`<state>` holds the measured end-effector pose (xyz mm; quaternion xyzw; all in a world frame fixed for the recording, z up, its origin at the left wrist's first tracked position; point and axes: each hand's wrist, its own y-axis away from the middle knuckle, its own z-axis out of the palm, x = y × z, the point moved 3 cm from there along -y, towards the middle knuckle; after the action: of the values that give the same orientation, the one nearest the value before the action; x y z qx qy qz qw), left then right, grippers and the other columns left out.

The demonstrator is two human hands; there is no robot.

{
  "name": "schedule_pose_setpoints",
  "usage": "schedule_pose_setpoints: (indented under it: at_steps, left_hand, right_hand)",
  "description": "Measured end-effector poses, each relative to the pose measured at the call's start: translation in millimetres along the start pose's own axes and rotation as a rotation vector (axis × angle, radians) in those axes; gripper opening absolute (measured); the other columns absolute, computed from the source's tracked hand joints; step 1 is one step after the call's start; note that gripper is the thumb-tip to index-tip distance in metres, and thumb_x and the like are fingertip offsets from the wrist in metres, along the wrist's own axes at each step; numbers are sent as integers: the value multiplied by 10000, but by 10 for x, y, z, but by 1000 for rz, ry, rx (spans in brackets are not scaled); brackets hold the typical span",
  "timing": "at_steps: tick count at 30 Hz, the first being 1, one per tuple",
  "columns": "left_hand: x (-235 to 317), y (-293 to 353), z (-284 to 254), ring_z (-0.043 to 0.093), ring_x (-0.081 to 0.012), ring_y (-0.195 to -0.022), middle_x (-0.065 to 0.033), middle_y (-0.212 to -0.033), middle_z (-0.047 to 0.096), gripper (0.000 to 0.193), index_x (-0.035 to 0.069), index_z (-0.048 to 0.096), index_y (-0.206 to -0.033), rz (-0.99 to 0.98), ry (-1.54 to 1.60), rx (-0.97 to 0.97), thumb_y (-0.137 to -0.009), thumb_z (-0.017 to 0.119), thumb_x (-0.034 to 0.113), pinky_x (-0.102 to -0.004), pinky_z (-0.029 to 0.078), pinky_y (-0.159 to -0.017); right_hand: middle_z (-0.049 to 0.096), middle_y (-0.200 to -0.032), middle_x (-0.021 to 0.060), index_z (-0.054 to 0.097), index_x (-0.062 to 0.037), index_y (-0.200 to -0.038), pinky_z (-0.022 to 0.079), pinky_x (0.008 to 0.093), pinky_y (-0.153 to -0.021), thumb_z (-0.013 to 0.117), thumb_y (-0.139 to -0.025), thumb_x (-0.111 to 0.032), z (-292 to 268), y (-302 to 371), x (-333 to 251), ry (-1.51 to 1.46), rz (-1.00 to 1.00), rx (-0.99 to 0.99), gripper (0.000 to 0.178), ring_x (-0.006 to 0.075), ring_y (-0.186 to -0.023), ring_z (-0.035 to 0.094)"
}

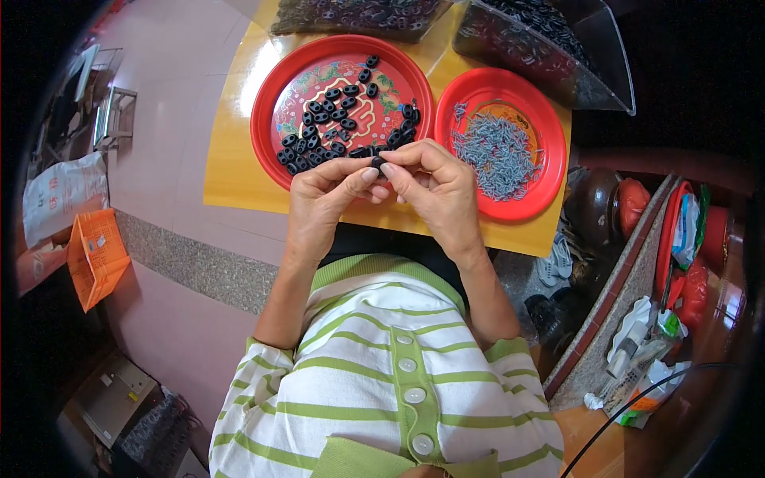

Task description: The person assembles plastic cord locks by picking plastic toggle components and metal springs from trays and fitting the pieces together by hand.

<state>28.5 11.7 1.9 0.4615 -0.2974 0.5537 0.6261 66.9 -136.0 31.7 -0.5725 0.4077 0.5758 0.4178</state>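
Note:
Between the fingertips of my left hand (331, 191) and my right hand (434, 183) is a small black plastic piece (378, 162), pinched from both sides. Both hands are closed on it, just over the near rim of a large red tray (264, 137) with a printed fruit pattern. Many small black two-holed pieces (311, 143) lie in that tray, mostly toward its near left side. Right of it, a red plate (550, 171) bears a heap of small grey screws (498, 155). My fingers hide part of the held piece.
Two clear bins, one at the back (358, 28) and one at the back right (613, 88), hold many dark small parts. The yellow table (227, 171) ends close to my body. An orange paper bag (97, 255) is at the left; a shelf with packages (637, 350) stands at the right.

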Motion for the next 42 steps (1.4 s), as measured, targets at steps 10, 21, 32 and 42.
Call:
schedule_pose_setpoints:
  at_steps: [10, 21, 32, 42]
  left_hand:
    - [-32, 60, -6, 648, -141, -724, -116, -817, 672, 174, -42, 637, -992, -77, 62, 2, -875, 595, 81, -247, 533, -692]
    - [-10, 29, -52, 619, -92, -723, -54, -818, 659, 171, -14, 661, -938, -116, 131, 1, -867, 624, 136, -211, 493, -668]
    - [18, -45, 19, 595, -87, -786, -50, -915, 633, 199, -10, 606, -1036, 20, 67, -83, -863, 611, 88, -220, 493, -720]
    - [-140, 15, 42, 550, -92, -911, -53, -999, 593, 217, -9, 614, -1069, 188, 62, -83, -856, 592, 19, -218, 435, -830]
  right_hand:
    - [588, -821, 52, 622, 33, -911, 498, 199, -581, 599, -819, 47, 51, 46, 44, -51, 46, -11, 96, 93, -696, 633]
    - [533, -794, 51, 619, -21, -962, 469, 236, -547, 714, -713, -30, 48, 35, -65, 397, -287, 12, 267, 117, -633, 557]
    - [529, -753, 32, 628, -8, -914, 445, 222, -521, 742, -704, -43, -58, 40, -57, 340, -210, -41, 241, 76, -590, 531]
    - [539, -738, 16, 627, 4, -888, 435, 202, -544, 735, -720, -39, -100, 51, -5, 201, -101, -51, 204, 55, -610, 513]
